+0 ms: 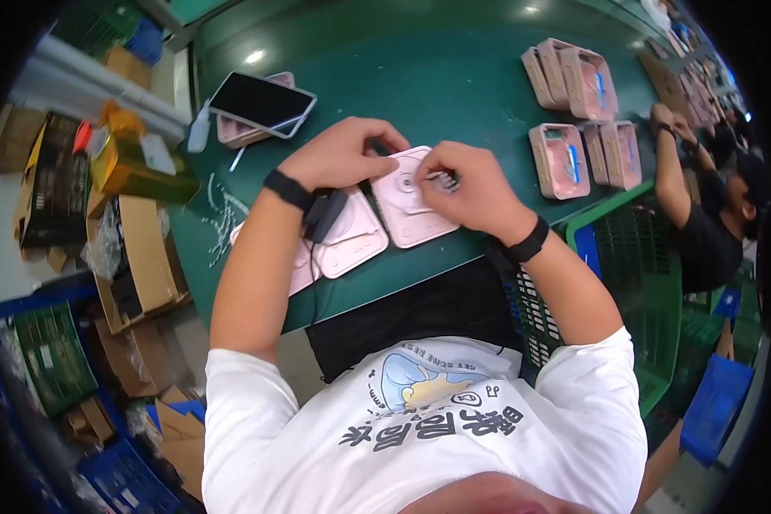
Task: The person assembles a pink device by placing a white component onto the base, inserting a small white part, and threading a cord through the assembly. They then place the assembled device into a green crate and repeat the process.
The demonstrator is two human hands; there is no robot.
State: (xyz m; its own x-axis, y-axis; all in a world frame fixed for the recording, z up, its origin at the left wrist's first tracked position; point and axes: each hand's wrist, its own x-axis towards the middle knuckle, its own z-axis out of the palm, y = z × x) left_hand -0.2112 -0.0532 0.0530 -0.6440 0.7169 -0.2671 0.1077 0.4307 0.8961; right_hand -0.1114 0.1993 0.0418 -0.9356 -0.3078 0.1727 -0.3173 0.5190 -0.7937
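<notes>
A pink plastic panel (415, 221) with a round hub and a curved groove lies at the table's front edge. My left hand (338, 156) has its thumb and index finger at the panel's upper left corner, gripping it there. Over the hub, my right hand (474, 190) is closed in a pinch, with small silvery pieces (444, 180) showing at its fingers; their kind is too small to tell. Left of this panel lies a second pink panel (355, 248), partly under a dark object (325, 214) with a cable. Another pink panel (303, 272) is mostly hidden by my left forearm.
On the green table (377, 86), a tablet (264, 103) rests on a pink case (231, 130). Clear scraps (223, 218) lie at the left. Pink housings (559, 163) stand at the right, beside a green crate (630, 248). A co-worker (702, 206) sits beyond it.
</notes>
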